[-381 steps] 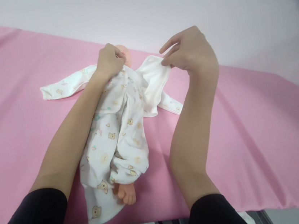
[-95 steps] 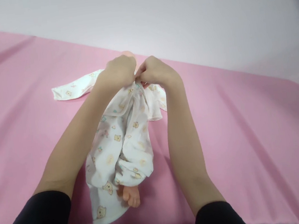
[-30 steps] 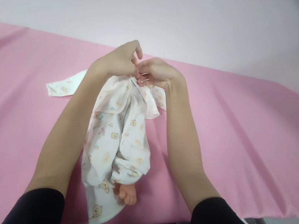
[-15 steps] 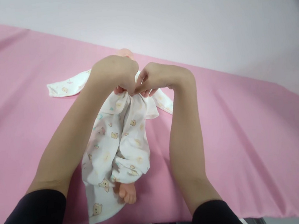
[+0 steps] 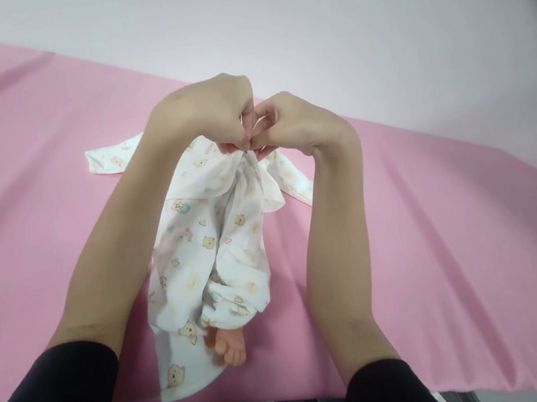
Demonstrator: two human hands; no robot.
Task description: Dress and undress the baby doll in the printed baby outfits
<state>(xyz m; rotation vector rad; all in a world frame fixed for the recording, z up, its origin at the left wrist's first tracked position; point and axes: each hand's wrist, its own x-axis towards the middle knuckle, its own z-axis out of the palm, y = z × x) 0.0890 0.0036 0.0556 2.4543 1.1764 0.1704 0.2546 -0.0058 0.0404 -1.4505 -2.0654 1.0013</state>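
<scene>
- Your left hand (image 5: pixel 218 106): fingers curled, tips pinching the printed garment (image 5: pixel 190 256) at its far front.
- Your right hand (image 5: pixel 295 122): pinching there alongside, drawing the cloth up between both.
- Doll (image 5: pixel 231 348): inside the garment, one foot showing near.
- Pink-covered counter (image 5: pixel 432 259): beneath, apparently bearing the weight, freeing both hands.

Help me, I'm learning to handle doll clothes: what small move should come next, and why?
Probably press the bear-print baby garment together at the front: the left hand and right hand meet there and its cloth bunches toward them. Any fastener is hidden.
</scene>
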